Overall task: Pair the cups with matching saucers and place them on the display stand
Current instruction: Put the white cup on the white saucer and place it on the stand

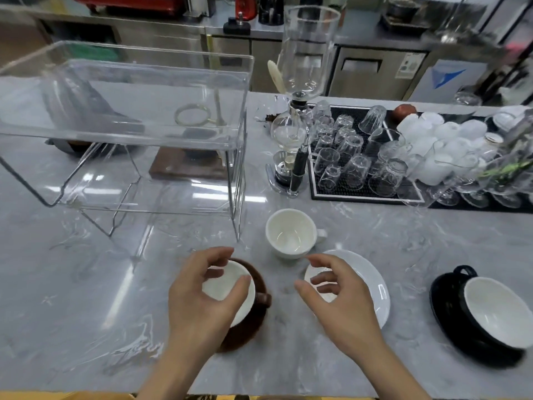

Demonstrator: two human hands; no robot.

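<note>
1. Tabletop [360, 356]: grey marbled surface carrying all items below.
2. Display stand [124, 131]: clear acrylic, far left, nothing on its top shelf.
3. Brown cup [230, 293]: white inside, sits on the brown saucer [245, 333], near centre.
4. Left hand [202, 301]: arched over the brown cup, fingers curled and spread around its rim; whether they grip it cannot be told.
5. White cup [291, 233]: upright, empty, directly on the tabletop, just behind the white saucer [372, 281].
6. Right hand [343, 301]: fingers apart and curled above the white saucer's left part, holding nothing.
7. Black cup [496, 313]: white inside, sits on the black saucer [450, 319], near right.
8. Siphon coffee maker [297, 111]: glass, behind the white cup.
9. Upturned glasses [354, 157]: crowded on a black mat, far right.
</note>
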